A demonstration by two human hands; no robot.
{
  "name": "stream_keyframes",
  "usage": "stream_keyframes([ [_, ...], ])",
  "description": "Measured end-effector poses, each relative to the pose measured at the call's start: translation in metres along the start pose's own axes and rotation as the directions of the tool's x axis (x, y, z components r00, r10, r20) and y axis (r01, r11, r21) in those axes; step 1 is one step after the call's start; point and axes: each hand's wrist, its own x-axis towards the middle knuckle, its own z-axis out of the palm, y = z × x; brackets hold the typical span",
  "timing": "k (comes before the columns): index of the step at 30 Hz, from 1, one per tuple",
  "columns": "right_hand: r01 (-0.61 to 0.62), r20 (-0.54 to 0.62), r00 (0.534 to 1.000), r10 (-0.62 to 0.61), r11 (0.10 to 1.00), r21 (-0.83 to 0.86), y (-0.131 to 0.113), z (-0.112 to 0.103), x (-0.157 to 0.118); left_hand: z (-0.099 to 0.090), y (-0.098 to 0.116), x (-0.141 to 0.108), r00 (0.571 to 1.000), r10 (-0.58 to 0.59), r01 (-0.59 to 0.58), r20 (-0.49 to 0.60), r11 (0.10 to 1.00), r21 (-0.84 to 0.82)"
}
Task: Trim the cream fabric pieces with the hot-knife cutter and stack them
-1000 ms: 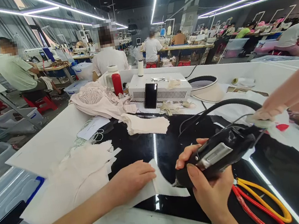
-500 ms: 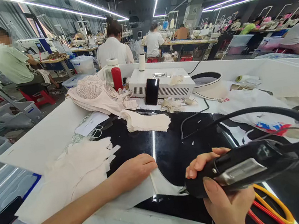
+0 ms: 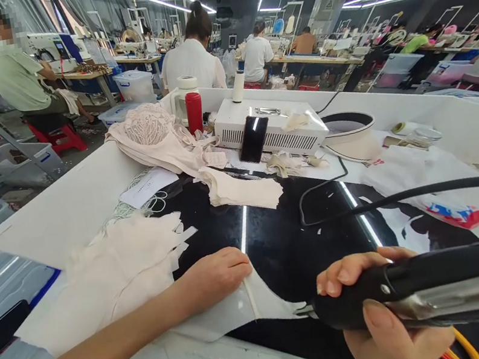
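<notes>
Two bare hands over a black board (image 3: 280, 234) on a white table (image 3: 232, 355). Under the left hand (image 3: 221, 275), one pale cloth (image 3: 212, 320), spread flat, partly on the board and partly on the table. Left fingers (image 3: 234, 260) drawn together, bearing down near the cloth's far edge; thumb out of sight, so cannot tell a pinch from a press. From below those fingertips, a narrow strip (image 3: 250, 297) running to the cloth's near edge. In the right hand (image 3: 395, 340), a black tool (image 3: 451, 263), gripped with thumb on the near side and fingers over the far side, lying nearly level. Metal tip (image 3: 305, 310) of the tool pointing left, at the cloth's right corner; cannot tell contact from a slight gap. Below the right hand, partly hidden, orange and red handles (image 3: 465, 342). Beside the left forearm (image 3: 107, 352), a loose pile (image 3: 119, 258) of pale pieces. Farther back on the board, a stack (image 3: 244, 190) of cream strips; behind it, a phone (image 3: 254, 139) leaning against a white box (image 3: 278, 122). Red bottle (image 3: 194, 113) to the left of the box, visor (image 3: 354, 139) to its right. Left of the bottle, a lacy garment (image 3: 144, 134). Beyond the table, people (image 3: 190, 65) seated at sewing machines (image 3: 51, 55).
</notes>
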Motion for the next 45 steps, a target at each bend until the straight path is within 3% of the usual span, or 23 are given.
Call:
stream_keyframes([
  [7, 0.028, -0.096, 0.995, -0.020, 0.996, 0.083, 0.021, 0.032, 0.027, 0.001, 0.004, -0.002, 0.999, -0.008, 0.007, -0.032, 1.000, -0.012],
  [14, 0.021, -0.054, 0.998, -0.013, 0.988, 0.154, 0.048, 0.053, 0.041, 0.006, 0.005, -0.004, 0.999, -0.037, 0.037, -0.005, 0.999, -0.036],
  [34, 0.014, -0.056, 0.998, -0.007, 0.991, 0.132, 0.046, 0.055, 0.038, 0.011, 0.006, -0.005, 0.999, -0.043, 0.042, -0.026, 0.998, -0.041],
  [45, 0.016, -0.068, 0.998, -0.009, 0.993, 0.115, 0.042, 0.051, 0.029, -0.001, 0.009, -0.003, 0.997, -0.070, 0.072, 0.044, 0.996, -0.060],
])
